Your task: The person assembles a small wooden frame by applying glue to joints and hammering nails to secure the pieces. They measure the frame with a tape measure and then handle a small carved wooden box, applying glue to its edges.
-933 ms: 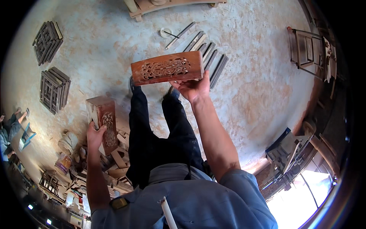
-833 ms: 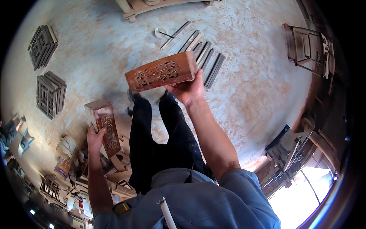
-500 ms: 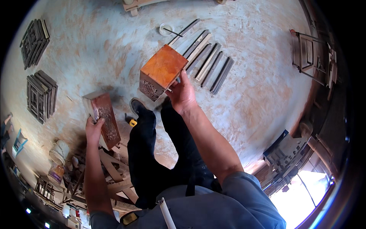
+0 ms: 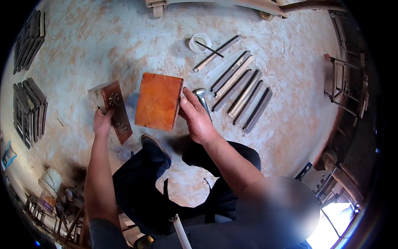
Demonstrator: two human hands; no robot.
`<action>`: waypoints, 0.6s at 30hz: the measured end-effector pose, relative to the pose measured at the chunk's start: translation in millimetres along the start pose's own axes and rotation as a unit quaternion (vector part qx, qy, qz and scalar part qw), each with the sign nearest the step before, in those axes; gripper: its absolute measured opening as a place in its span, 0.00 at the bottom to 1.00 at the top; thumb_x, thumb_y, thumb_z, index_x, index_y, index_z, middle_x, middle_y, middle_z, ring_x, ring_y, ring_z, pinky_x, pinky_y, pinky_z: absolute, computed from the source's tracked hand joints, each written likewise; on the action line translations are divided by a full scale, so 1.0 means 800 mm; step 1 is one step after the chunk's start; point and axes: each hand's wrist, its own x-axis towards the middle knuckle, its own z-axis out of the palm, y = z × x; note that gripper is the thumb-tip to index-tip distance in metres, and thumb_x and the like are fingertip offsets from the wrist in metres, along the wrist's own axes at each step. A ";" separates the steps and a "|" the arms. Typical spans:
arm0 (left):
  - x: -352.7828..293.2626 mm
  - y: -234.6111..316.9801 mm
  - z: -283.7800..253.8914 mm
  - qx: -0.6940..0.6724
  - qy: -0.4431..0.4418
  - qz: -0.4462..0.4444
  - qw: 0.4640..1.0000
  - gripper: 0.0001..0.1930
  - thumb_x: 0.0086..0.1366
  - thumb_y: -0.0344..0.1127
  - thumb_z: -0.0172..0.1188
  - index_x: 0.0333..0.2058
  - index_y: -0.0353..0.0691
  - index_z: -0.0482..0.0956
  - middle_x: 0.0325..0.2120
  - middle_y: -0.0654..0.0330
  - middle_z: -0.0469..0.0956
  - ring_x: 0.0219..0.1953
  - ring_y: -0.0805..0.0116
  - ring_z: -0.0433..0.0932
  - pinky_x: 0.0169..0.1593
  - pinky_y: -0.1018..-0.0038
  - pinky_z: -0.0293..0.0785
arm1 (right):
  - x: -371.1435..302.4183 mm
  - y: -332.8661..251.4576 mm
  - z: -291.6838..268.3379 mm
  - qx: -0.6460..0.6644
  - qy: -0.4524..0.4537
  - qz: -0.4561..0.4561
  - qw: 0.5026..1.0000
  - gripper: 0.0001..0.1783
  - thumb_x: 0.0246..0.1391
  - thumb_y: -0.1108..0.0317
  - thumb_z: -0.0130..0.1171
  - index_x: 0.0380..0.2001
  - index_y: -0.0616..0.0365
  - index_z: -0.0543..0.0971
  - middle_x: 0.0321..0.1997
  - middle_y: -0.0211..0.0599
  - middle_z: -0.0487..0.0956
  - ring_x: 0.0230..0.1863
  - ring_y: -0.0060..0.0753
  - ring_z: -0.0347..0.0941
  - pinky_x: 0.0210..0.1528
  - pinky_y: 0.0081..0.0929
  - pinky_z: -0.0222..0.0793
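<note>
1. Far on your left, two piles of dark grey wooden frames lie on the blotchy blue-and-tan floor.
2. Lower on that side, you can see a round whitish bucket.
3. Your left hand is wrapped around a long reddish-brown wooden block with carved flowers. Your thumb lies across its carved side, and the block tilts.
4. Right of it, apart from it, is an orange-brown wooden block with a smooth, flat face. That face points up at you.
5. Your right hand grasps this one by its right edge. I can't tell if it touches the floor.
6. A shiny silver claw hammer shows just beside your right fingers.
7. Farther up, a black stick leans in a round white tub.
8. On the right, thin grey and pale wooden strips lie slanted in a row.
</note>
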 end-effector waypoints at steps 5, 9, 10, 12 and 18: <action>0.093 -0.007 0.059 0.078 0.025 -0.006 0.997 0.20 0.58 0.41 0.64 0.40 0.26 0.77 0.35 0.52 0.80 0.36 0.67 0.79 0.41 0.70 0.73 | 0.046 -0.001 -0.009 -0.108 -0.048 -0.022 0.993 0.50 0.58 0.44 0.54 0.69 0.69 0.47 0.65 0.63 0.62 0.68 0.49 0.56 0.69 0.38 0.49; 0.144 -0.014 0.091 0.070 0.024 -0.017 0.997 0.30 0.49 0.54 0.66 0.38 0.29 0.81 0.37 0.42 0.81 0.43 0.50 0.81 0.46 0.63 0.73 | 0.075 -0.002 -0.015 -0.187 -0.088 -0.023 0.978 0.55 0.55 0.36 0.53 0.69 0.67 0.47 0.66 0.64 0.60 0.70 0.52 0.55 0.68 0.41 0.51; 0.162 -0.029 0.099 0.046 0.033 -0.004 0.998 0.31 0.48 0.56 0.65 0.37 0.29 0.82 0.37 0.42 0.81 0.44 0.50 0.80 0.47 0.62 0.73 | 0.077 -0.006 -0.009 -0.209 -0.092 -0.009 0.974 0.55 0.55 0.36 0.53 0.69 0.67 0.47 0.67 0.64 0.59 0.70 0.53 0.54 0.68 0.42 0.51; 0.179 -0.027 0.095 0.087 0.034 0.022 0.995 0.31 0.50 0.58 0.62 0.37 0.30 0.82 0.38 0.41 0.81 0.46 0.48 0.79 0.49 0.60 0.72 | 0.078 -0.018 0.002 -0.252 -0.095 0.017 0.963 0.55 0.54 0.35 0.53 0.69 0.66 0.47 0.68 0.65 0.56 0.71 0.55 0.52 0.68 0.45 0.50; 0.064 0.157 0.045 0.270 0.084 0.066 0.957 0.29 0.63 0.57 0.52 0.42 0.33 0.81 0.40 0.45 0.81 0.46 0.51 0.79 0.50 0.59 0.72 | 0.106 -0.012 0.001 -0.170 -0.106 0.023 0.980 0.52 0.55 0.37 0.55 0.69 0.63 0.50 0.69 0.54 0.57 0.70 0.48 0.50 0.68 0.43 0.45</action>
